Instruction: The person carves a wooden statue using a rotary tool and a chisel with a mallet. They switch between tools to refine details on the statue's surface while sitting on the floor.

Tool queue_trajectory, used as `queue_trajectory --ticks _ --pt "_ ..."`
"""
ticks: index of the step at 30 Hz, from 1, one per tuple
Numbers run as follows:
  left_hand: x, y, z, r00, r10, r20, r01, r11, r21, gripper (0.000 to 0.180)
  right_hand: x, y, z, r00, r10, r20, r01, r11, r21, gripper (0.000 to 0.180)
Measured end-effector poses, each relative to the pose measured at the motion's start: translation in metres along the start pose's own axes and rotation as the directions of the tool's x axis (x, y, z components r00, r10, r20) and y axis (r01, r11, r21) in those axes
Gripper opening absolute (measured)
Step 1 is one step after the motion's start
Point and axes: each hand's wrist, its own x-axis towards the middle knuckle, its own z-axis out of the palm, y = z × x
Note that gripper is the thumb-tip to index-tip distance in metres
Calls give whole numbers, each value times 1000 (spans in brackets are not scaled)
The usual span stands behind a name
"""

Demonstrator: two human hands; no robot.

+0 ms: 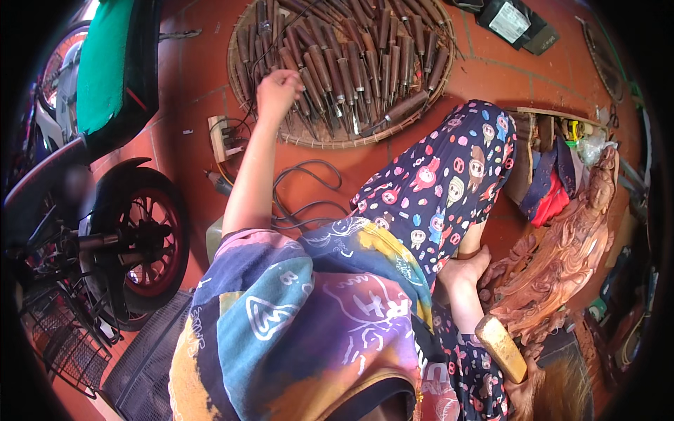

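Observation:
My left hand (280, 90) is stretched out over the near left part of a round woven tray (330, 143). Its fingers are curled and slightly blurred, just above several wooden-handled carving chisels (328, 69) lying close together; whatever it pinches is hidden. Toward the lower right, my right hand (524, 394) shows only in part. It closes around the lower end of a worn, yellowish wooden block (502, 348). Beside it lies a reddish-brown carved wood sculpture (562, 270) with deep, flowing relief.
A motorbike wheel (144, 235) and its green seat cover (105, 63) stand at the left. A power strip (223, 140) and a loose black cable (309, 168) lie between it and my patterned trousers (435, 175). Dark cloth with red (551, 186) sits near the carving.

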Motion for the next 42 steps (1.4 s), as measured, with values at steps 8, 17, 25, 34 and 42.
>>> queue_trajectory --ticks 8,17,25,34,42 --pt "-58 20 47 980 173 103 -201 873 445 14 -5 0 -6 1000 -2 5 2 1000 -21 56" --pt "-60 40 71 984 142 104 -169 598 783 13 -101 -22 -86 997 16 -74 -40 944 -327 57" --pt "-71 8 92 1000 -25 19 -3 534 845 22 -259 -78 -172 853 181 -490 -518 412 -750 58" --pt "-61 -16 77 967 -228 113 175 917 359 26 -233 -94 -174 865 408 -292 -481 509 -713 56" --pt "-102 -4 19 627 -348 697 530 847 -54 19 -229 -78 -178 902 340 -265 -410 487 -771 43"
